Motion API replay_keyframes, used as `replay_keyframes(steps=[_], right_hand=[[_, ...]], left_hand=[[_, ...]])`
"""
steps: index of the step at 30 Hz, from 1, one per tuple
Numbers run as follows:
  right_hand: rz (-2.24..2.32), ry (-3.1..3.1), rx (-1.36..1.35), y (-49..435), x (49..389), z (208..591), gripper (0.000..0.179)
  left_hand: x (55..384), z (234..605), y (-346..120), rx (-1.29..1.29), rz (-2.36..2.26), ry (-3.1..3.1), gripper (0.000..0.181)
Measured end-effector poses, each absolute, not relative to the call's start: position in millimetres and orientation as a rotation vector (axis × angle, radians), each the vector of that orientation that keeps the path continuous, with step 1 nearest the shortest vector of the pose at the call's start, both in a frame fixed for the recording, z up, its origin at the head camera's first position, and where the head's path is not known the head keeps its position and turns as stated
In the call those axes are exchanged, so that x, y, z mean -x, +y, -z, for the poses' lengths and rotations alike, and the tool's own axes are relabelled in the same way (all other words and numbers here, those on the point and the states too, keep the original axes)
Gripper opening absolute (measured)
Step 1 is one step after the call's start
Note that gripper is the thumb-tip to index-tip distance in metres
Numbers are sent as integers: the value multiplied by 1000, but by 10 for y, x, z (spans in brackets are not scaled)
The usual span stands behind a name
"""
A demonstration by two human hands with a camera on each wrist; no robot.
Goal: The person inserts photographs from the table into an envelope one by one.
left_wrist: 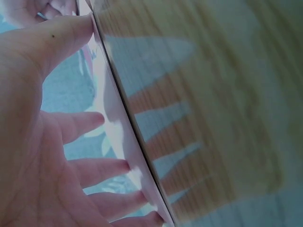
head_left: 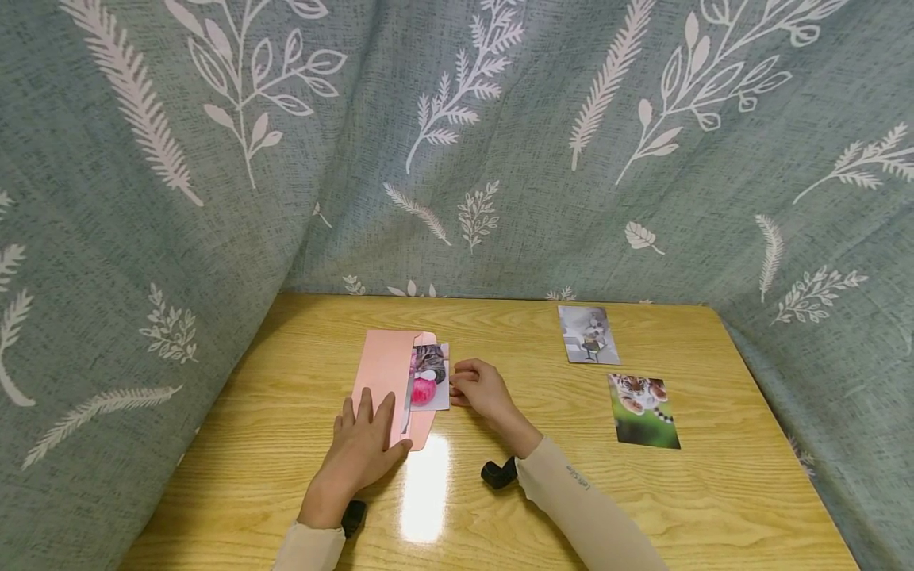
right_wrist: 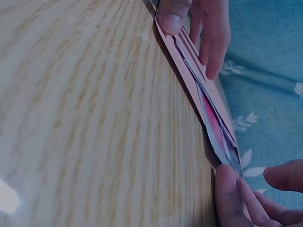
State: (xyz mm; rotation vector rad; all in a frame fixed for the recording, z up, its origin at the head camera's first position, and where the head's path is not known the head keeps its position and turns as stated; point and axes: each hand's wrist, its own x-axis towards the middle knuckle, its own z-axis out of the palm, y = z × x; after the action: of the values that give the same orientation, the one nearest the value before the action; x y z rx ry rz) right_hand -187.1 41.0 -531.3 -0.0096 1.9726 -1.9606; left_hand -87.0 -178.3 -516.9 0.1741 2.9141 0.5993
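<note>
A pink envelope (head_left: 382,357) lies on the table at left of centre, its opening and flap toward the right. A photo of a cat with a pink ball (head_left: 430,379) sticks partly out of that opening; the rest of it is hidden inside. My left hand (head_left: 364,444) rests on the envelope with fingers spread, its thumb near the flap's lower end. With thumb and fingertips, my right hand (head_left: 489,396) holds the photo's outer right edge. In the right wrist view, the opening (right_wrist: 203,90) gapes slightly around the photo, and one right finger stands raised off it.
On the right side of the table lie a greyish photo (head_left: 589,335) and, nearer, a tiger cub photo (head_left: 644,411). A patterned green curtain (head_left: 457,159) surrounds the wooden table (head_left: 514,333). Black wrist devices (head_left: 498,473) sit below both wrists.
</note>
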Motion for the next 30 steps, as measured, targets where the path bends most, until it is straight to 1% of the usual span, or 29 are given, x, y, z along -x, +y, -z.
replay_keyframes(steps=[12, 17, 24, 30], right_hand=[[1975, 1914, 13, 357, 1840, 5259, 31], [1981, 1872, 31, 318, 1815, 5244, 32], [1943, 1843, 63, 275, 1781, 5104, 35], [1950, 1829, 60, 221, 1818, 5238, 35]], left_hand=[[875, 5163, -1786, -171, -613, 2905, 84], [874, 5160, -1782, -169, -608, 2908, 84], [872, 5163, -1784, -171, -608, 2910, 84], [871, 5161, -1791, -179, -604, 2912, 84]])
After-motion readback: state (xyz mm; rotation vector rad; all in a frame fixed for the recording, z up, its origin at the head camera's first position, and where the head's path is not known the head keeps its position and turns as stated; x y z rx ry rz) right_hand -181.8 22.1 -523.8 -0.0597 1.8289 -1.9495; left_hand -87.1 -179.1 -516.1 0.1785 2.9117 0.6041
